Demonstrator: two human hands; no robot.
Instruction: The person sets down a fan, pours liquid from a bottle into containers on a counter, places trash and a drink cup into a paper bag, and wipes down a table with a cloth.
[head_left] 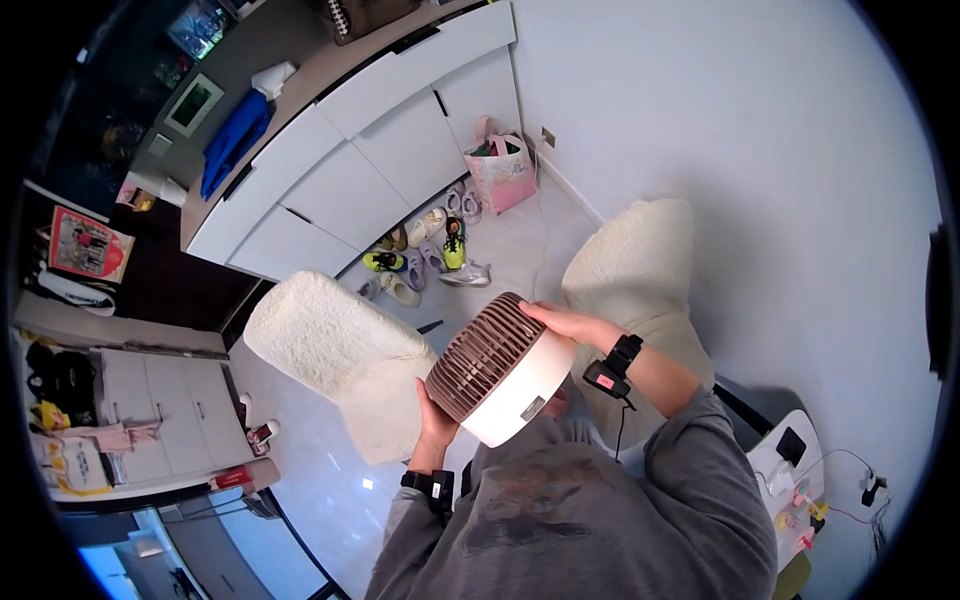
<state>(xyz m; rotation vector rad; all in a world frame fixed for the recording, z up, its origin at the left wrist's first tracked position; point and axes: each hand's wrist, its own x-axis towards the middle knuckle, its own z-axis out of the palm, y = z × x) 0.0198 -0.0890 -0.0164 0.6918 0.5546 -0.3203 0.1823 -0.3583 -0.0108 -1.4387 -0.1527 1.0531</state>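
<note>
A round fan head point(525, 395) with a brown slatted grille and a cream-white housing is held up in front of my body, tilted. My left hand point(434, 422) grips its left side, thumb along the rim. On the upper right edge, my right hand point(565, 322) is closed round the housing, with fingertips near the grille. A small dark label sits on the white side facing me. The undersides of both hands' grips are partly hidden. Black devices are strapped on both wrists, and a cable hangs from the right one.
Fleecy cream chairs stand to the left point(335, 335) and right point(640, 270) of the fan. Several shoes point(425, 255) and a pink bag point(500, 175) are on the floor by the white cabinet point(375, 165). A white table point(800, 450) with small items stands at right.
</note>
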